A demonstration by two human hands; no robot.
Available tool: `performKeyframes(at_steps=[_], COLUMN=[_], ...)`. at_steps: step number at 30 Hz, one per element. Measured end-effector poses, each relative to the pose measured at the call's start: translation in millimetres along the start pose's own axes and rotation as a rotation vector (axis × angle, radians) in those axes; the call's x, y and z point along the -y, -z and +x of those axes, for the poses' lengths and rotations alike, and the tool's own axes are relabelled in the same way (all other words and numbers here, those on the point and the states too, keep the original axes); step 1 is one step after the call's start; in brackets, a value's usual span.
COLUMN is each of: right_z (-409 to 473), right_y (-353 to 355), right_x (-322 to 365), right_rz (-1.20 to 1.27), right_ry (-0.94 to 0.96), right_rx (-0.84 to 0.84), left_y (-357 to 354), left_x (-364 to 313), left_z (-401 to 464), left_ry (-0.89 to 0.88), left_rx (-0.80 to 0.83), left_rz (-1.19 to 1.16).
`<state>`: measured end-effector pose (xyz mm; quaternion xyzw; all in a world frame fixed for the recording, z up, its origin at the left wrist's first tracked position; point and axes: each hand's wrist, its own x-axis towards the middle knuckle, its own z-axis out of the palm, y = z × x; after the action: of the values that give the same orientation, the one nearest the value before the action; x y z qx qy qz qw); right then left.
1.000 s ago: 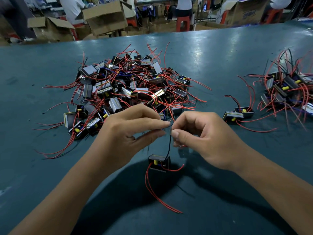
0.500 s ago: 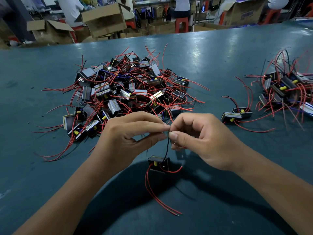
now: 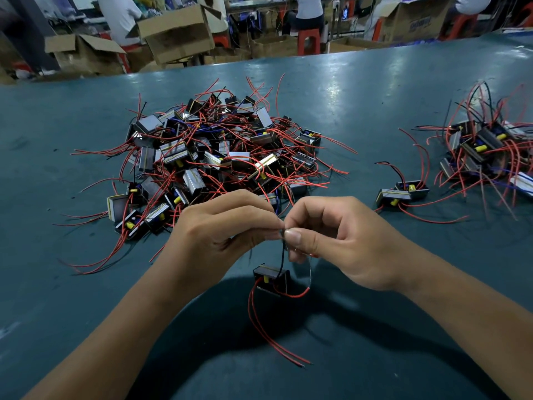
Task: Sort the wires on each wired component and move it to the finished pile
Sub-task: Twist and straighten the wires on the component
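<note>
Head view, nearest: our two forearms reach in from the bottom edge over the teal bench [image 3: 375, 90].
Component in work: a small black wired component [image 3: 271, 280] hangs just below our hands, above the bench; whether it touches the surface we cannot tell. Two red leads [image 3: 268, 333] trail from it toward us.
Left hand [image 3: 222, 229]: fingers curled, thumb and forefinger pinching the top of the component's black wire [image 3: 284, 255].
Right hand [image 3: 331, 241]: fingers curled, pinching the same wire, its fingertips meeting the left's.
Beyond the hands, left: we see a big tangled unsorted pile [image 3: 219, 157] of the same parts.
Right: two components [image 3: 402, 193] lie side by side, near the finished pile [image 3: 490, 151] at the bench's right edge.
Far: cardboard boxes [image 3: 176, 33] and red stools [image 3: 308, 40] stand past the bench.
</note>
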<state>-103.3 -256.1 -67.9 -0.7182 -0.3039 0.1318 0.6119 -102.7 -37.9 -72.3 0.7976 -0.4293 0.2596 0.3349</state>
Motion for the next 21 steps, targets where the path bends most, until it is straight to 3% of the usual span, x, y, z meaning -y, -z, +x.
performKeyframes(at_steps=[12,17,21], right_z=[-1.2,-0.5,0.3], right_y=[0.3,-0.5,0.7], right_x=[1.3,0.6,-0.5], right_rz=[0.102,0.094,0.093], right_ry=[-0.033,-0.024,-0.023], right_rx=[0.135,0.121,0.073], left_y=[-0.8,0.3,3.2], left_x=[0.2,-1.3,-2.9], left_z=[0.8,1.8,3.9], left_ry=[0.165,0.163,0.104], left_rx=[0.023,0.015,0.035], left_rz=[-0.367,-0.339,-0.187])
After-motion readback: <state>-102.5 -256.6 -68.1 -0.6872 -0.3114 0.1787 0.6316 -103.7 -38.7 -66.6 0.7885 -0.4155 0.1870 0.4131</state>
